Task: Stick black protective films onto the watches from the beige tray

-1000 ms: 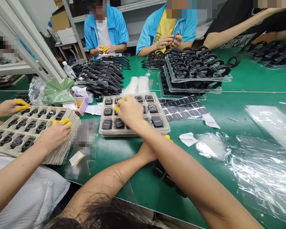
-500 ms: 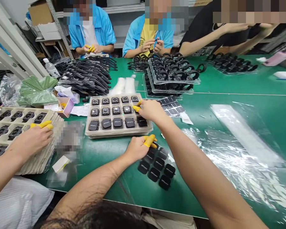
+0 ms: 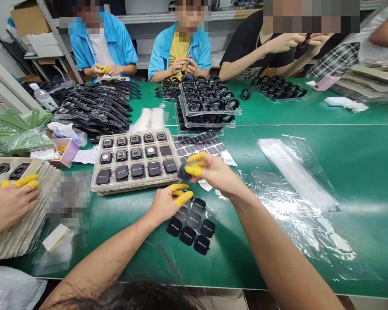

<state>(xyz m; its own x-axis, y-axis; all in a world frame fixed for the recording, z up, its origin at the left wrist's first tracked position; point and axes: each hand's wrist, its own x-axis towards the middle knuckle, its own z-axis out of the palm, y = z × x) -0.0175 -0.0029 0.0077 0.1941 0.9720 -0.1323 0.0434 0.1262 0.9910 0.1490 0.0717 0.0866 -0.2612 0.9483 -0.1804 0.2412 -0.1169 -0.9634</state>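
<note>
The table (image 3: pixel 352 181) is green — the tray (image 3: pixel 132 186) is creamy tan. At the top left, a jacket (image 3: pixel 124 49) is bright blue. At the upper right, checked cloth (image 3: pixel 338 60) is black and white.

The small dark piece (image 3: pixel 183 172) in the right hand (image 3: pixel 210 171) is blurred and partly covered by yellow-sheathed fingers (image 3: pixel 194 170), so its outline is unclear. The left hand (image 3: pixel 166 203) hides one corner of the clear plastic sheet (image 3: pixel 211 212) bearing black rounded-square pieces (image 3: pixel 187 236); whether its fingertips pinch the sheet cannot be told. Their white lettering is too small to read reliably. At the left edge, a beige molded tray of black watch bodies (image 3: pixel 37 165) is cut off and partly covered by a co-worker's hand (image 3: pixel 14 202). Pixelation masks part of a clear plastic bag (image 3: pixel 80 241).
</note>
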